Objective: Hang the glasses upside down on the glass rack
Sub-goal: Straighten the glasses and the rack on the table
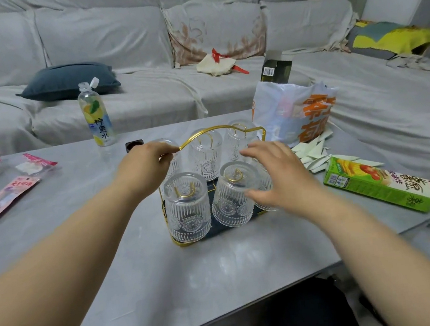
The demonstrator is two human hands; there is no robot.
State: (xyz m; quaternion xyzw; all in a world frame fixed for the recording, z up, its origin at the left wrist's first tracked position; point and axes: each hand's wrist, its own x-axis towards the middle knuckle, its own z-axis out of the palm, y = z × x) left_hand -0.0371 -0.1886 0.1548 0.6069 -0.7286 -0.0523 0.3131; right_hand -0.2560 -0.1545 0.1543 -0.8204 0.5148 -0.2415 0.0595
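Observation:
A gold wire glass rack (220, 128) with a dark base stands on the grey table (169, 278). Several clear embossed glasses hang upside down on its prongs: a front left glass (187, 210), a front middle glass (230, 196), and back glasses (206, 150). My left hand (146, 169) is closed on the left end of the rack's gold handle. My right hand (279, 179) hovers with fingers spread at the rack's right side, in front of a glass (267, 205) that it mostly hides; whether it touches that glass is unclear.
A lemon water bottle (96, 118) stands behind the rack. A plastic bag (297, 113), white paper pieces (313, 152) and a green box (380, 184) lie to the right. Pink packets (2, 199) lie left. A grey sofa (139, 49) runs behind the table.

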